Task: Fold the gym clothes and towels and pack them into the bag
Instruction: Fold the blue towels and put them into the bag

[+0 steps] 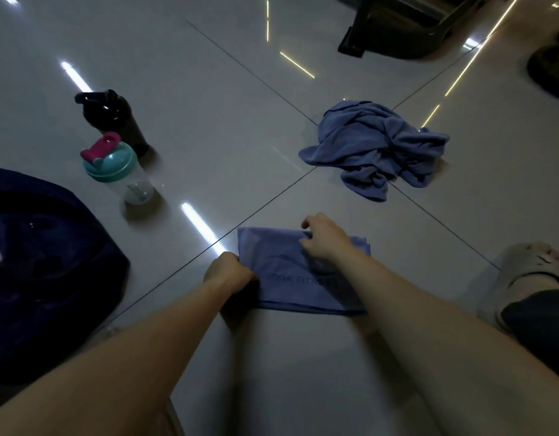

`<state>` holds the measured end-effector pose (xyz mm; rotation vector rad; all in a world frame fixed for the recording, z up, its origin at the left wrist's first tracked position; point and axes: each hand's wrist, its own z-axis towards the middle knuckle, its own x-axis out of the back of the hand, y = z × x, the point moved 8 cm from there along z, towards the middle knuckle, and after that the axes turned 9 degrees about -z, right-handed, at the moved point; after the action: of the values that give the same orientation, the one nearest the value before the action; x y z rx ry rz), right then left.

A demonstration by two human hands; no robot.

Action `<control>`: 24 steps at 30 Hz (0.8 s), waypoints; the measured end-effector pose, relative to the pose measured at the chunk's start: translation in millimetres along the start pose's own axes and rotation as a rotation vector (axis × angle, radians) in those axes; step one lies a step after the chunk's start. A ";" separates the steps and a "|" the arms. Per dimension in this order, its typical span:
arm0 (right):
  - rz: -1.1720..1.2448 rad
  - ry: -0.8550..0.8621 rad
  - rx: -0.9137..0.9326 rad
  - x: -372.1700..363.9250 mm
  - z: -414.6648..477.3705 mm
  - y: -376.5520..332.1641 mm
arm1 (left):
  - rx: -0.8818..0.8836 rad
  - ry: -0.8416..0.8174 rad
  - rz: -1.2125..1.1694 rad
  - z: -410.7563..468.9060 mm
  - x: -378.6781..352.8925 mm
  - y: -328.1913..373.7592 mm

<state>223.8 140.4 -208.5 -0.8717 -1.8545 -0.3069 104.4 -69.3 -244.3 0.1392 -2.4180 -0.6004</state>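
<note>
Two hands work the towel [278, 259], flat on the floor just ahead, long axis L–R. Left hand [229, 270] curls round its left edge; right hand [323, 240] pinches a fold nr the far edge. Next fold prob. crosses that axis. Bag [45, 262] lies close on the left, inside not visible. Beyond it: clear bottle [114, 166], lid on, looks empty; black bottle [114, 118], opaque. Farther right: crumpled cloth [375, 146], not yet folded.

Found dark bag [48, 272] cropped by L edge, stool [407, 42] by top, sandal [552, 70] by R. Found print on folded towel [281, 262] part-covered by R forearm [385, 278], rest too dim to read. Cannot see L hand [227, 269] fingertips.
</note>
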 end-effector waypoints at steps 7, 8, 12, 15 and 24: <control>-0.017 -0.151 0.182 -13.6 38.0 -102.9 | 0.303 -0.250 -0.458 -29.7 -23.1 -53.1; -0.045 -0.187 0.201 -16.7 40.8 -115.6 | 0.288 -0.259 -0.461 -28.7 -21.8 -53.7; -0.105 -0.247 0.193 -14.5 45.9 -132.9 | 0.204 -0.187 -0.449 -23.2 3.1 -43.4; 0.190 -0.265 0.154 9.6 52.0 -116.0 | 0.096 -0.105 -0.636 -22.6 32.6 -21.9; 0.801 0.054 0.167 175.7 0.1 -33.5 | -0.484 0.047 -0.894 -64.6 146.6 117.4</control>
<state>162.3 191.9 -48.6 -1.3800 -1.3211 0.3167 33.1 -25.2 -64.3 1.0296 -1.9992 -1.5180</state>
